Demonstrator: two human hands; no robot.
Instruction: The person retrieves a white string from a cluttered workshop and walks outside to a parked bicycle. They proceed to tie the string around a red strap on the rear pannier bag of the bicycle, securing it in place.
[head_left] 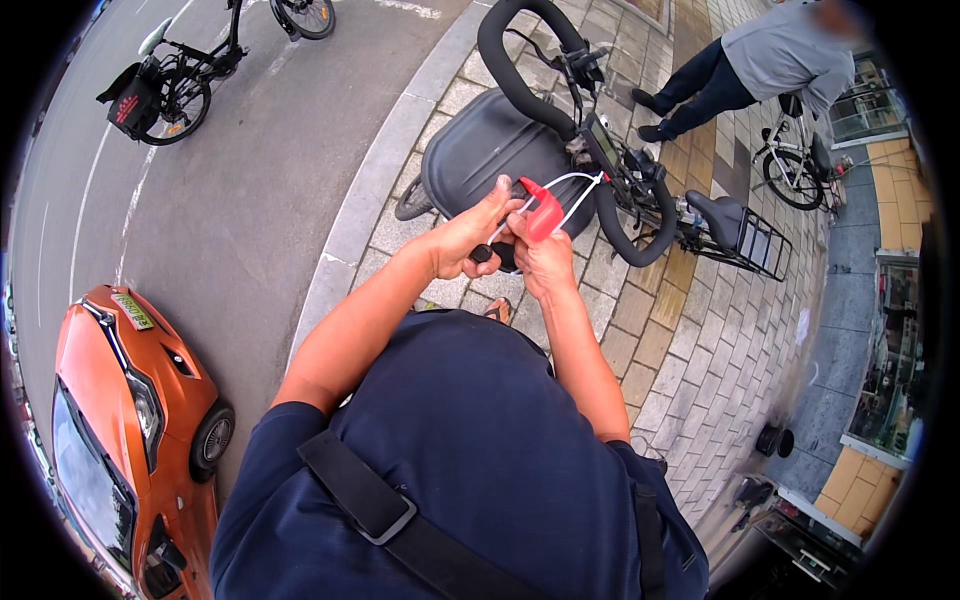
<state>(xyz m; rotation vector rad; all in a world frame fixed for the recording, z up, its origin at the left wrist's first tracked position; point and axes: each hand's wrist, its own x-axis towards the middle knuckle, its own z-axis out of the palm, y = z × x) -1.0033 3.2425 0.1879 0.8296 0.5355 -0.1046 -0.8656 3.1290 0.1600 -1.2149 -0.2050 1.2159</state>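
My left hand [468, 236] and my right hand [545, 262] meet in front of my chest, both with fingers closed. Between them is a glossy red curved piece [545, 212], its lower end pinched by my right hand. My left hand grips a thin white cord [572, 177] with a black end [482, 253] poking out below the fingers. The cord loops up to the handlebar [618, 160] of a bicycle just beyond. Under that handlebar sits a large dark grey box or basket [500, 150]. Fingers hide how the cord and the red piece meet.
The bicycle's saddle [718, 215] and rear rack extend right over the paving. A person in grey [785, 50] stands beyond, near a white bicycle [795, 170]. An orange car [150, 400] is at left, and another bicycle [185, 85] stands on the road past the kerb [345, 240].
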